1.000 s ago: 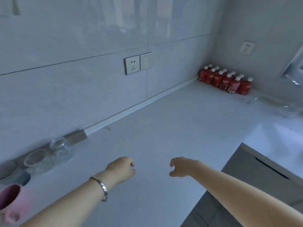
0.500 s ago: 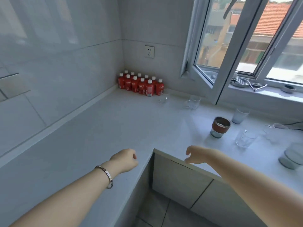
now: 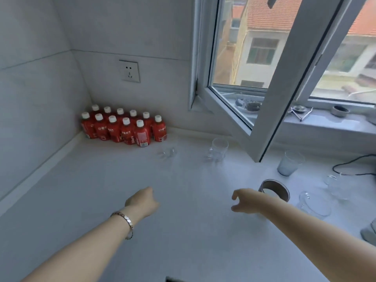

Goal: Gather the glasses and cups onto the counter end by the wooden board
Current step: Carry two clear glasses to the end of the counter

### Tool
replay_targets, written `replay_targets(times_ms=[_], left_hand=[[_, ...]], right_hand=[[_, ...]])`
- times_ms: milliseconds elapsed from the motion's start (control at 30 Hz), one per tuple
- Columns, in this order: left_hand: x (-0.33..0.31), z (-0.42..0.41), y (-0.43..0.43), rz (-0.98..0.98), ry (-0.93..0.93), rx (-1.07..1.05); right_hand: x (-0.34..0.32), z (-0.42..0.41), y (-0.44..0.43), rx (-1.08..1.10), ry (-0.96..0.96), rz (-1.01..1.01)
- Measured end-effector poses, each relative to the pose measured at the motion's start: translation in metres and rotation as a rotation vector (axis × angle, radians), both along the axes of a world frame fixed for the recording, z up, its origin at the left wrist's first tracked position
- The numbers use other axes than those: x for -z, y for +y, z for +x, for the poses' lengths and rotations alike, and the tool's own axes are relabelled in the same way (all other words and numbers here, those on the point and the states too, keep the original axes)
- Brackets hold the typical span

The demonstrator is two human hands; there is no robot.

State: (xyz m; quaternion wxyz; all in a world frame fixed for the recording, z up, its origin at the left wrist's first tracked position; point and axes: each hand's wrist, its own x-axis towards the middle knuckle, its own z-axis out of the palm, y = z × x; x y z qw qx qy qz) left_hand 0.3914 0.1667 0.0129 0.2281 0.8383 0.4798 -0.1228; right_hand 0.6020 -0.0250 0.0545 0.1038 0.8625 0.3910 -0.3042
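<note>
A: Status on the gathering, please.

B: We judge it incomplete. Neither hand carries anything. Our left hand [image 3: 142,202] hovers over the white counter [image 3: 101,190] with fingers curled loosely inward, holding nothing. Our right hand [image 3: 247,202] is half spread, thumb and fingers apart, just beside the brown-banded cup [image 3: 274,190] but not gripping it. No wooden board is in view, so we cannot confirm the destination from here.

A: Count of drinkware left on this stretch?

B: We count six with fair confidence. One small clear glass [image 3: 167,153] near the bottles; one clear glass mug [image 3: 218,149] below the window corner; one frosted tumbler [image 3: 289,163] further right; the brown-banded cup; one low clear glass [image 3: 314,202] beside it; one more clear glass [image 3: 333,182] behind that, too faint to make out its form. All stand apart from one another. A grey object [image 3: 369,231] at the right edge is cut off; we cannot tell what it is.

A: Other items?

B: Eleven red bottles [image 3: 122,129] with white caps are visible, packed in the corner, and a black cable [image 3: 354,165] at far right. The open window sash [image 3: 264,123] overhangs the counter.
</note>
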Motion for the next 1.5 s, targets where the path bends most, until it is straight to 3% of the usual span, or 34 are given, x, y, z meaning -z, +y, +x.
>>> replay_targets(times_ms=[267,400,600,767,900,1000,1200,1300,1500], left_hand=[[0.014,0.140,0.136,-0.038,-0.275,-0.089],[0.037,0.186,0.172,-0.045,-0.242,-0.081],[0.060,0.200,0.181,-0.031,-0.384,-0.204],[0.048,0.180,0.175,-0.024,-0.347,-0.094],[0.030,0.160,0.159,-0.052,-0.309,-0.043],[0.015,0.143,0.148,-0.057,-0.323,-0.066],[0.007,0.111,0.130,-0.019,-0.290,-0.108],[0.009,0.100,0.121,-0.017,-0.278,-0.157],[0.010,0.097,0.102,-0.043,-0.259,-0.186]], right_hand=[[0.046,0.058,0.103,0.093,0.093,-0.024],[0.067,0.074,0.126,0.120,0.149,-0.048],[0.082,0.093,0.140,0.148,0.180,-0.055],[0.076,0.108,0.147,0.199,0.028,-0.067],[0.086,0.117,0.162,0.537,-0.113,0.210],[0.091,0.126,0.182,0.780,-0.056,0.463],[0.102,0.141,0.211,0.924,0.033,0.599],[0.101,0.135,0.202,0.839,0.027,0.643],[0.094,0.099,0.158,0.456,0.184,0.443]])
